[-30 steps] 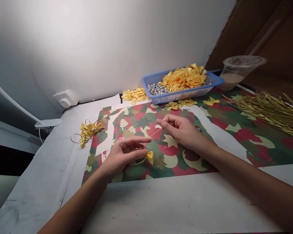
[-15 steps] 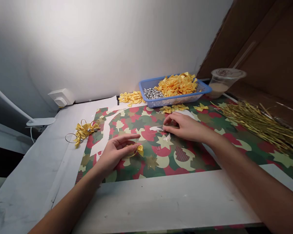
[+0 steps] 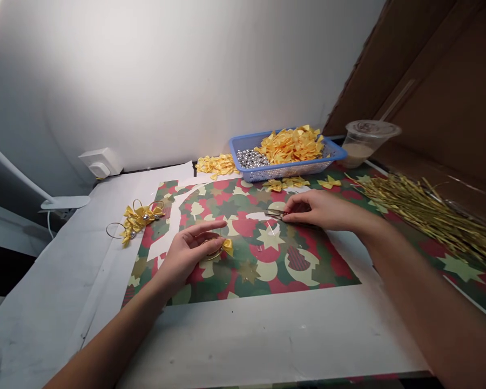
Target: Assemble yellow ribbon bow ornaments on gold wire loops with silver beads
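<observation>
**Right hand** (image 3: 324,210): has come down from its raised pose to the paper; its fingers (image 3: 288,217) pinch a small metal tool (image 3: 273,214), its exact kind too small to tell.
**Left hand** (image 3: 182,259): curled, its fingers grasping a gold wire loop (image 3: 210,255).
**Work piece:** a yellow bow (image 3: 228,247) sits on the loop, just past the left fingertips, above the patterned paper (image 3: 308,281) on the worktop (image 3: 267,337).
**Nearby:** finished wire bows (image 3: 140,220) lie left of the paper.
**Beyond:** a blue basket (image 3: 287,172) holds loose ribbon bows (image 3: 291,146) and silver beads (image 3: 251,158); a plastic cup (image 3: 358,143) and gold sticks (image 3: 421,208) lie right.
</observation>
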